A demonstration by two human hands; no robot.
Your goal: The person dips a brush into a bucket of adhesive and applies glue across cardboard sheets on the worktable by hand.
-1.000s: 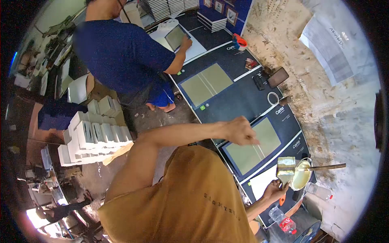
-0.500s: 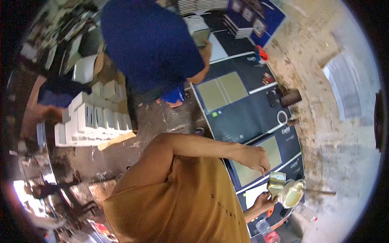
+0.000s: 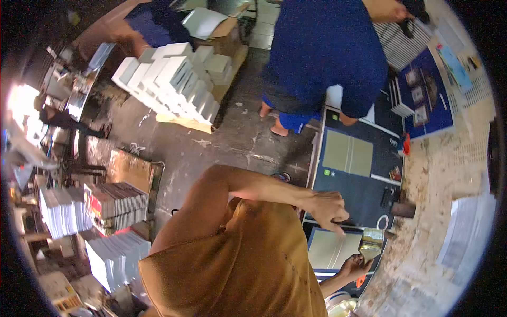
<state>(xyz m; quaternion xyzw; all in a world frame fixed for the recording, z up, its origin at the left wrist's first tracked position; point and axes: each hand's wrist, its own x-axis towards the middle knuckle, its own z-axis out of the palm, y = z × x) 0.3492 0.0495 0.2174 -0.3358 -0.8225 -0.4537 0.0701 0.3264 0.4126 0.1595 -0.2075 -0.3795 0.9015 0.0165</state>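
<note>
Head view: left hand reaches over the near grey-green board, thumb and fingers partly curled, one finger pointing down; whether anything is pinched there, cannot tell. The board lies flat on the dark tabletop, pale lines running across it, blue material showing at its edge. Right hand, just beyond the board's right part, has its fingers closed on a wide flat brush, head up, metallic-looking band across it. Orange object just beside that hand; a pale container lower down, partly hidden by the mustard shirt. White ring near the brush. Farther along, a second grey-green board, similar pale lines, lies flat. Co-worker in blue stands at the far end. White block-like stacks to the left; more piled printed stacks lower left. Some blur throughout.
</note>
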